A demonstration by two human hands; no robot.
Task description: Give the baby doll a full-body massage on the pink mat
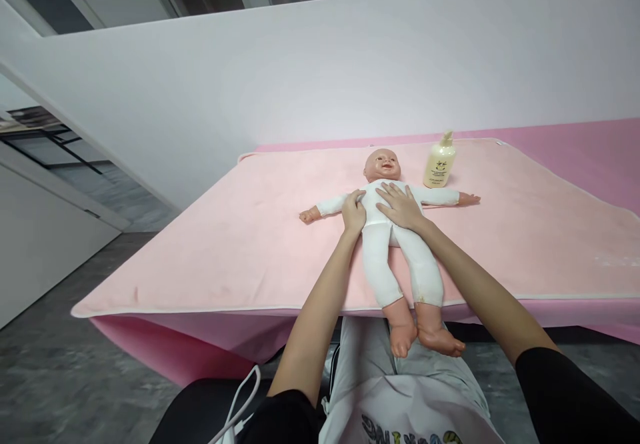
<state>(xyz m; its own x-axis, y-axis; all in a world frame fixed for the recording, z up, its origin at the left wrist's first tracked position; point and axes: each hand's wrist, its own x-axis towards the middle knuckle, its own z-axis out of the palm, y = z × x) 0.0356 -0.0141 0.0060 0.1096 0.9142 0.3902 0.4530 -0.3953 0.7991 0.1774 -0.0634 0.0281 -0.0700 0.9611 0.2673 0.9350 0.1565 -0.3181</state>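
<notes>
A baby doll [379,255] with a white cloth body lies face up on a pink mat [260,231], its arms spread and its feet past the table's front edge. My left hand [354,212] rests against the left side of the doll's torso, its fingers close together and its thumb not clearly visible. Flat on the doll's chest and belly lies my right hand [401,207], fingers spread. A pale yellow pump bottle [439,162] with dark print stands upright beside the doll's head, above its outstretched arm on the right.
Behind the table rises a white wall [350,71]. A pink cover [590,157] shows under the mat at the right and hangs down in front. My lap is below the front edge, with a white cable [243,404] at its left.
</notes>
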